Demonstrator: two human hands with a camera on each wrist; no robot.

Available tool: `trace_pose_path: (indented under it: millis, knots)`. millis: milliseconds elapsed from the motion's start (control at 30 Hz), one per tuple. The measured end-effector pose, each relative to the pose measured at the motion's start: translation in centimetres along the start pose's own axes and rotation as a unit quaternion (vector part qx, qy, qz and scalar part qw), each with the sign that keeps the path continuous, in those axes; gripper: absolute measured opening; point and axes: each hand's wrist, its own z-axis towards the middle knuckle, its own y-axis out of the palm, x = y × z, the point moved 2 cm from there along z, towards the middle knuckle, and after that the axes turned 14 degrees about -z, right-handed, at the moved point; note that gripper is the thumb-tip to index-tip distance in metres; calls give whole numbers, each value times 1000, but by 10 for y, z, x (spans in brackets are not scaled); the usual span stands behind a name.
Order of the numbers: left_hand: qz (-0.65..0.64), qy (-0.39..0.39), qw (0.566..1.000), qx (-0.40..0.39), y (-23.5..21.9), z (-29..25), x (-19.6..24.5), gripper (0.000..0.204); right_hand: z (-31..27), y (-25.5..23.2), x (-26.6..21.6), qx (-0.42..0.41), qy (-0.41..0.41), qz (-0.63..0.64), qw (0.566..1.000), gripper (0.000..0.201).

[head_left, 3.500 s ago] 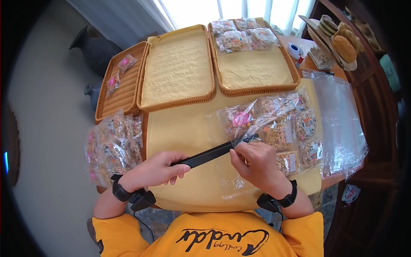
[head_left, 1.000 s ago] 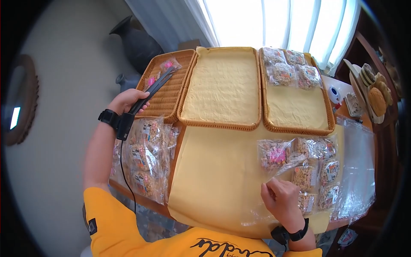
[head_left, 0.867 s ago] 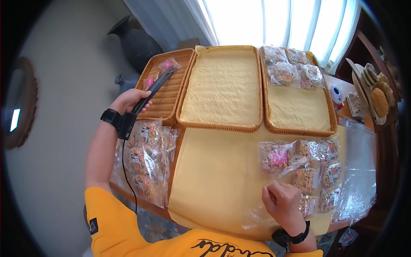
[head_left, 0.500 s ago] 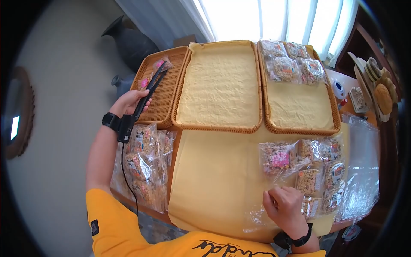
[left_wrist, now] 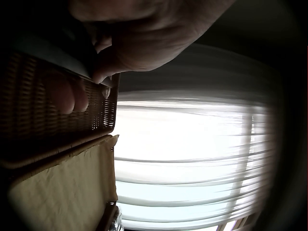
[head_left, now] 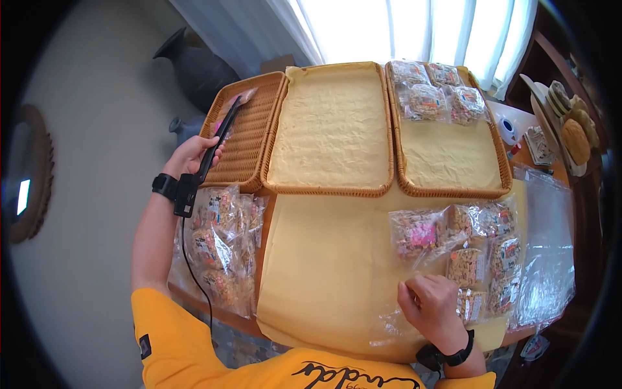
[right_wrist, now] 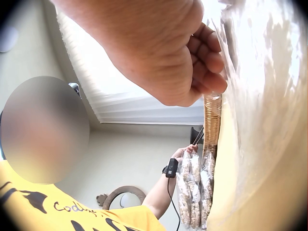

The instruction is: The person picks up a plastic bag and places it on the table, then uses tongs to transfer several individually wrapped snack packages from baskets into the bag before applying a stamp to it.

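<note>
My left hand (head_left: 193, 155) grips black tongs (head_left: 223, 126) over the wicker basket (head_left: 249, 146) at the far left. The two arms of the tongs lie close together, their tips at a small clear packet (head_left: 245, 97) with a pink label. Behind the tongs, a second pink-labelled packet is mostly hidden. My right hand (head_left: 431, 303), fingers curled, pinches the edge of a large clear plastic bag (head_left: 389, 321). Several snack packets (head_left: 465, 266) lie in that bag, one of them pink-labelled (head_left: 420, 235). In the right wrist view the bag's film (right_wrist: 264, 96) hangs beside the fingers.
A paper-lined basket (head_left: 330, 191) stands in the middle, another (head_left: 453, 191) at right with several packets at its far end. Filled bags (head_left: 217, 249) lie at the table's left edge. Flat clear bags (head_left: 547, 259), tape (head_left: 506, 129) and a bread board (head_left: 541, 100) are at right.
My left hand has carried the tongs from the clear bag to the left basket. The tong arms, spread half a second ago, have come together at the packet. My right hand stays at the bag.
</note>
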Motion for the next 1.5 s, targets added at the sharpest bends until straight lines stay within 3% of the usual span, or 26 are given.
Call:
trace_pose_path:
  millis: [167, 267, 333, 467, 633, 700, 900, 1067, 1500]
  knots:
    - [45, 46, 995, -81, 8, -70, -4, 13, 0, -1, -1, 24, 4, -1, 1000, 21]
    - [86, 95, 985, -112, 32, -131, -33, 12, -2, -4, -1, 43, 6, 7, 999, 21]
    - [87, 74, 986, -125, 43, -167, -64, 11, -1, -6, -2, 65, 3, 25, 998, 21]
    - [68, -41, 984, -159, 51, -232, -128, 20, -4, -2, 0, 81, 16, 22, 996, 21]
    - [66, -159, 967, -187, 31, -276, -184, 21, -5, -4, 0, 86, 31, 34, 995, 21]
    - [81, -171, 963, -194, 27, -288, -194, 20, -6, -3, 1, 90, 32, 33, 995, 21]
    - [130, -179, 950, -219, 39, -295, -203, 13, -7, -4, 0, 100, 31, 31, 994, 22]
    - [256, -139, 925, -245, 47, -267, -212, 13, -6, -5, 0, 119, 22, 27, 992, 22]
    - [314, -152, 879, -325, 102, -208, -213, 14, -6, 1, 1, 132, -16, 17, 991, 17]
